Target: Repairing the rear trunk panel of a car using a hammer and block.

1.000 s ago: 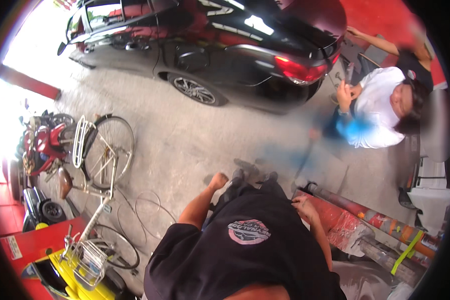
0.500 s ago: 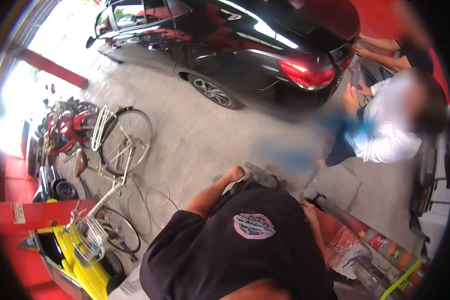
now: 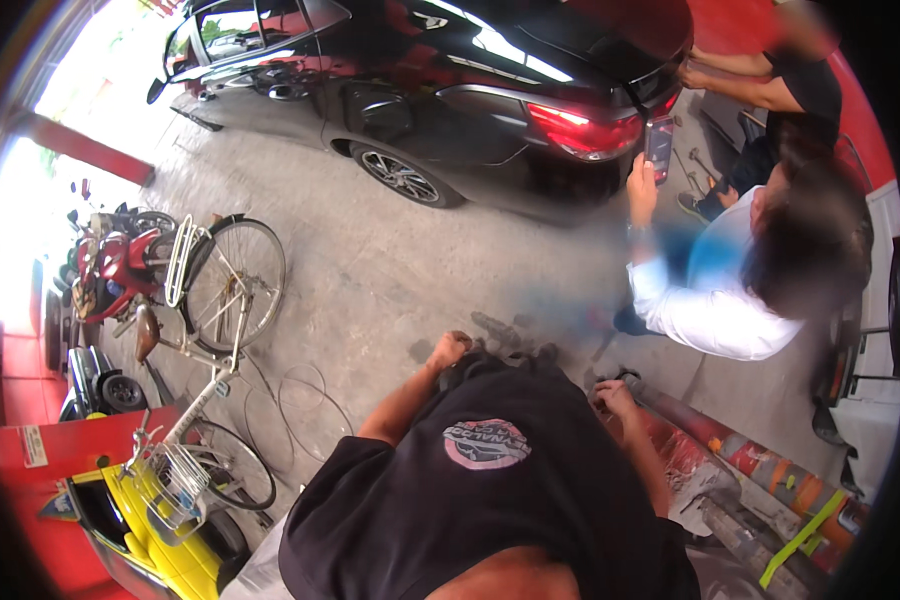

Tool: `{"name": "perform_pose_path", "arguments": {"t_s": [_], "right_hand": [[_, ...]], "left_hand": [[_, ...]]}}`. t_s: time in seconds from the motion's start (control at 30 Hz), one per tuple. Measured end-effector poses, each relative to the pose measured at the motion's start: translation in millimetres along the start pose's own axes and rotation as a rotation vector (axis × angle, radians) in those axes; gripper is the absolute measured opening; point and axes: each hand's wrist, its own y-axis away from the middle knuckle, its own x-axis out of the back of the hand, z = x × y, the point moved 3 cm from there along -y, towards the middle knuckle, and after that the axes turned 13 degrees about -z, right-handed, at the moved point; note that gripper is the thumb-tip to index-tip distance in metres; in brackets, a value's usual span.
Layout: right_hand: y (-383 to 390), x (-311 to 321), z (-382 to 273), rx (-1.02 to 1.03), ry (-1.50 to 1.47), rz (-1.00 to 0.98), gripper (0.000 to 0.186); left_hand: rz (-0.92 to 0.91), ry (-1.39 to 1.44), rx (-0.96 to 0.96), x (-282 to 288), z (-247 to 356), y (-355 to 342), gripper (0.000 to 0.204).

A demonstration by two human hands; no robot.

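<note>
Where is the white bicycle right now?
In the head view the white bicycle stands on the left side of the concrete floor, between the red motorbike behind it and the yellow vehicle in front.

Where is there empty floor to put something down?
The bare grey concrete floor lies open between the black car, the white bicycle and the person in the white shirt. It is crowded by the red motorbike and the red-orange pipes.
</note>
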Motion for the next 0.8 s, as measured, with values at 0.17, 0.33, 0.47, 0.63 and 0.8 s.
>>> {"name": "perform_pose_path", "arguments": {"t_s": [0.17,0.33,0.47,0.63,0.8], "right_hand": [[8.7,-50.7,-25.2,-0.154,-0.109,0.015,0.036],[-7.4,-114.1,2.5,0.038,0.221,0.091,0.039],[9.4,-135.8,-42.0,0.085,0.115,0.094,0.039],[18.9,-153.0,-49.3,-0.048,-0.074,0.075,0.04],[-4.3,-154.8,-36.1,0.032,0.238,0.018,0.036]], "left_hand": [[-0.048,-0.137,0.056,37.8,-48.1,-12.3,0.036],[-0.124,-0.551,-0.253,78.9,-114.4,-18.6,0.022],[-0.2,-1.225,-0.607,98.8,-167.3,-8.4,0.01],[-0.197,-1.288,-0.547,101.2,-185.3,-0.5,0.009],[-0.123,-0.776,-0.407,100.3,-209.2,-20.7,0.024]]}}
